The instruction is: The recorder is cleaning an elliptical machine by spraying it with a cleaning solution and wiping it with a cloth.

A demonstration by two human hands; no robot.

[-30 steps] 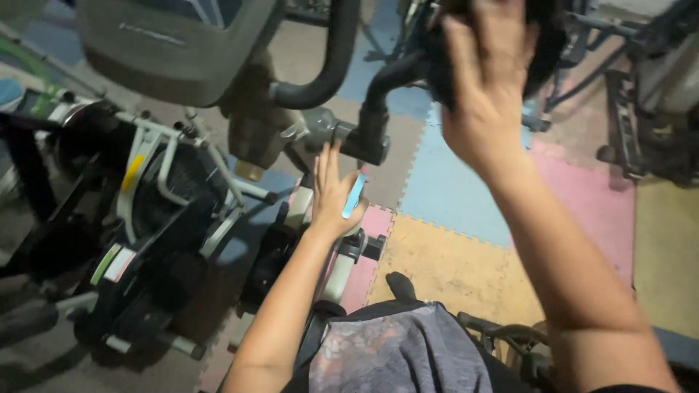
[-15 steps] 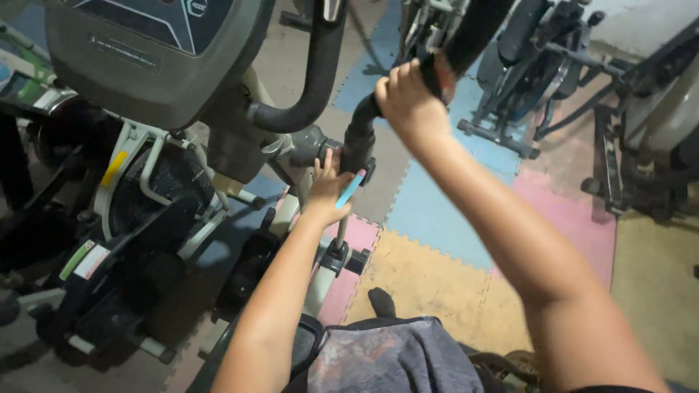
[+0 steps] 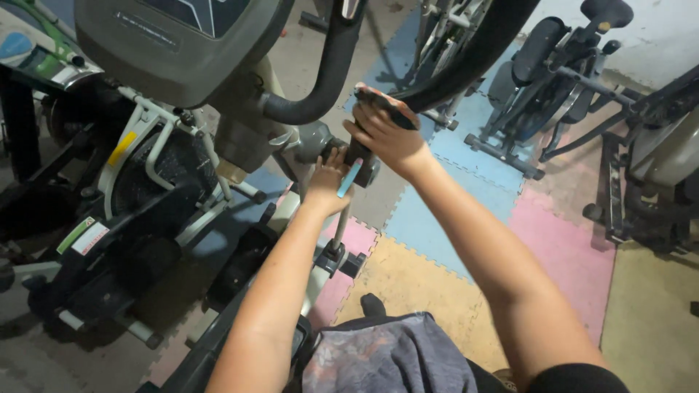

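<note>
My left hand point(image 3: 325, 183) is closed around a slim light-blue tool point(image 3: 349, 179) and presses against the grey pivot joint point(image 3: 314, 140) of an exercise machine. My right hand point(image 3: 387, 137) grips the lower end of the machine's black swing arm point(image 3: 466, 62), just above that joint and right beside my left hand. A dark flat piece with a reddish edge point(image 3: 386, 102) lies under my right fingers; what it is I cannot tell. The machine's grey console point(image 3: 167, 51) hangs over the upper left, with a curved black handlebar point(image 3: 331, 73) beside it.
Another machine with white tubing and black parts point(image 3: 138, 189) stands at the left. More black exercise machines point(image 3: 553, 80) stand at the back and right. Blue, pink and yellow foam floor tiles point(image 3: 466, 240) cover the ground. A grey patterned cloth point(image 3: 389, 356) is at my lap.
My right hand has slid down the black swing arm from high up to the joint, ending next to my left hand. The left hand stayed at the pivot with the blue tool.
</note>
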